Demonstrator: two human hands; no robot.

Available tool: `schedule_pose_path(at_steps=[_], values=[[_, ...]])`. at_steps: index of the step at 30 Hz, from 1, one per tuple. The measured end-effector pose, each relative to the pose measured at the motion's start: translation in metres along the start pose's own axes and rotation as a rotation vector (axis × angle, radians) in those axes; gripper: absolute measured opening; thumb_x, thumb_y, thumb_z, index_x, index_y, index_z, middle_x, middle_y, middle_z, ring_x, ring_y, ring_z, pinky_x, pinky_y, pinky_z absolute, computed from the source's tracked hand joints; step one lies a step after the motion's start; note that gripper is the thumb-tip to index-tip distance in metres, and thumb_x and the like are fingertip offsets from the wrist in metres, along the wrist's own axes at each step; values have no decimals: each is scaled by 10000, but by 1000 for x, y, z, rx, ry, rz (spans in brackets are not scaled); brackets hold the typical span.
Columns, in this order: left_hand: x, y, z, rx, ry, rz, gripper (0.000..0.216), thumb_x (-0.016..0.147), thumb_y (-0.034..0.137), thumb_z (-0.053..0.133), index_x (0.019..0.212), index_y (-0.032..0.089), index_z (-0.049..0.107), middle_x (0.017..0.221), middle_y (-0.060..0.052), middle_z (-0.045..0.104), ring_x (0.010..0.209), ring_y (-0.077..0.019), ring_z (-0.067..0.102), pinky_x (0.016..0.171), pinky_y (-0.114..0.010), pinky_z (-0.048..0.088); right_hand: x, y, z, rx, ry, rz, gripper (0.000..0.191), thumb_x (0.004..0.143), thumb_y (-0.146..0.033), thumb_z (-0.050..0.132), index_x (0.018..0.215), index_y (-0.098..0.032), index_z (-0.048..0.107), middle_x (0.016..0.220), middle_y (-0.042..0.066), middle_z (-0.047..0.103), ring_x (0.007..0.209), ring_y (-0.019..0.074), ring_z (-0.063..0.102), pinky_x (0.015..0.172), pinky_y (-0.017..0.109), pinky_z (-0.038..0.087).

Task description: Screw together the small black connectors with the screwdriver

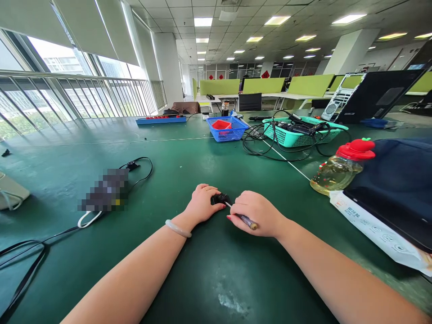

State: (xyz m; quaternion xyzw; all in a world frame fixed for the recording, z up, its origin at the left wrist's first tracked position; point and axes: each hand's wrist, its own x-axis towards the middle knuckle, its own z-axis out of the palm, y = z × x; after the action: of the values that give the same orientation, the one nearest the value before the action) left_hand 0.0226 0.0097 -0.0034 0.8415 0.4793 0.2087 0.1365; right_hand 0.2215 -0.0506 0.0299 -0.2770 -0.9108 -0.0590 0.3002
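Note:
My left hand (201, 203), with a pale bangle on its wrist, is closed on a small black part (221, 198) lying low over the green tabletop (216, 279). What kind of part it is I cannot make out. In my right hand (257, 211) is a slim screwdriver (248, 221); its dark handle with a tan end points back toward me. The metal shaft slants up and left, and its tip meets the black part or ends right beside it. My fingers hide some of both things.
A blue basket (227, 135) with a red tray and a teal basket (286, 140) of tangled cables stand beyond my hands. On the right are a red-capped bottle (334, 175) and a dark bag (398, 180). A blurred device (104, 191) with cords lies left.

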Motion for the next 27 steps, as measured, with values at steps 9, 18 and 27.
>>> schedule_pose_path(at_steps=[9, 18, 27], values=[[0, -2, 0, -5, 1, 4, 409, 742, 431, 758, 1090, 220, 717, 1220, -62, 693, 1260, -328, 475, 1077, -481, 396, -6, 12, 8, 502, 268, 594, 415, 921, -447, 499, 634, -179, 635, 521, -4, 534, 487, 107, 484, 508, 241, 369], [0, -2, 0, -27, 13, 21, 393, 730, 424, 768, 1062, 222, 711, 1181, -55, 704, 1240, -320, 489, 1065, -480, 405, 0, 19, 24, 863, 542, 1076, 525, 780, -636, 633, 555, -162, 620, 403, -26, 443, 350, 99, 452, 389, 230, 374], [0, -2, 1, -28, 27, 28, 364, 718, 422, 770, 1020, 226, 714, 1173, -60, 702, 1244, -319, 495, 1067, -490, 410, 0, 11, 23, 825, 602, 1071, 513, 772, -620, 658, 544, -162, 620, 391, -30, 441, 343, 92, 456, 379, 215, 380]])
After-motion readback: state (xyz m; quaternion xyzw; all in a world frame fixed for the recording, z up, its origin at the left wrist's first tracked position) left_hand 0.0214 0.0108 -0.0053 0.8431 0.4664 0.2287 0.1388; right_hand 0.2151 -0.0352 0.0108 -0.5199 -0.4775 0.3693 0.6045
